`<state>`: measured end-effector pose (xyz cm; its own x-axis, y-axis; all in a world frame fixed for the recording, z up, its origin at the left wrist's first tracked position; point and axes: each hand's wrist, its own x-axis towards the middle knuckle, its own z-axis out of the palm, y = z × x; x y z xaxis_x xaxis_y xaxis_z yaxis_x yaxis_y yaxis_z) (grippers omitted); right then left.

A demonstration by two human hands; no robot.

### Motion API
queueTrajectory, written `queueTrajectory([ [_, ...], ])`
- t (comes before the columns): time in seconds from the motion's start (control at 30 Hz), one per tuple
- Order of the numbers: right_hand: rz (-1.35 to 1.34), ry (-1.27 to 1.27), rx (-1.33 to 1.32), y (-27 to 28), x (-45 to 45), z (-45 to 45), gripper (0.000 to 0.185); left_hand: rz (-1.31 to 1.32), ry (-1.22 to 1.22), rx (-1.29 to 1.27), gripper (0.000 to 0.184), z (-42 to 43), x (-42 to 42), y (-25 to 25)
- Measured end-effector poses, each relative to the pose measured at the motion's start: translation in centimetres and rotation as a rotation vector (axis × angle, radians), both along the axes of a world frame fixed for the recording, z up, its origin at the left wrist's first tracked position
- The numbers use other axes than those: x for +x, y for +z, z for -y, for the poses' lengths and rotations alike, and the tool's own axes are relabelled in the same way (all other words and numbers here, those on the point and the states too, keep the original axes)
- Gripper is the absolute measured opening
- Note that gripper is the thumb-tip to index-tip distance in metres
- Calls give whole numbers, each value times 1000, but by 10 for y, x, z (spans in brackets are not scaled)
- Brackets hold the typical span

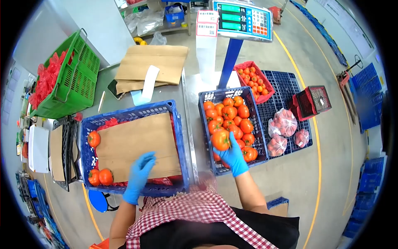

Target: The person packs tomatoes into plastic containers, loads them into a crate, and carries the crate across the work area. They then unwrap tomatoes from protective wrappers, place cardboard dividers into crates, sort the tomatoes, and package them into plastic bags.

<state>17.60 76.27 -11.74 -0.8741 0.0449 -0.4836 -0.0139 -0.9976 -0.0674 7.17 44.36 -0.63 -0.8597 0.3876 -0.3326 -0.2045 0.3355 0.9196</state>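
Your right hand (234, 157), gloved in blue, grasps one tomato (220, 140) — thumb on its left side, fingers up its right. That tomato is held over the near part of the right-hand blue crate (261, 137). It looks round, so you get no clear long axis; which way its stem end points, you cannot tell.

Your left hand (141, 173), also gloved, is released, fingers loosely bent and pointing away and to the right, a little blurred. It is above the near edge of the cardboard sheet (137, 145) in the left-hand crate (127, 110); you cannot tell whether it touches. Three tomatoes (106, 177) sit along that crate's left side — two near you, one farther off.

The right-hand crate, its long axis running away from you, holds many more tomatoes. Beyond it stands a scale display (242, 20) on a blue post (230, 62).
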Motion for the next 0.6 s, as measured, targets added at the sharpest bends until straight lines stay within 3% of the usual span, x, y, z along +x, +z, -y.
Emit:
queueTrajectory([
  [0.17,304,-143,264,-85,-13,-58,48,-176,69,-326,26,67,30,-32],
  [0.27,430,-155,407,-118,-40,-90,46,-442,47,-587,27,75,49,-43],
  [0.3,437,-158,424,-130,-54,-100,48,-649,26,-662,25,70,52,-42],
  [0.53,518,-80,755,-121,-148,-108,60,-637,107,-662,21,59,50,-42],
  [0.6,555,-103,716,-141,-160,-109,52,-622,105,-668,21,58,50,-41],
])
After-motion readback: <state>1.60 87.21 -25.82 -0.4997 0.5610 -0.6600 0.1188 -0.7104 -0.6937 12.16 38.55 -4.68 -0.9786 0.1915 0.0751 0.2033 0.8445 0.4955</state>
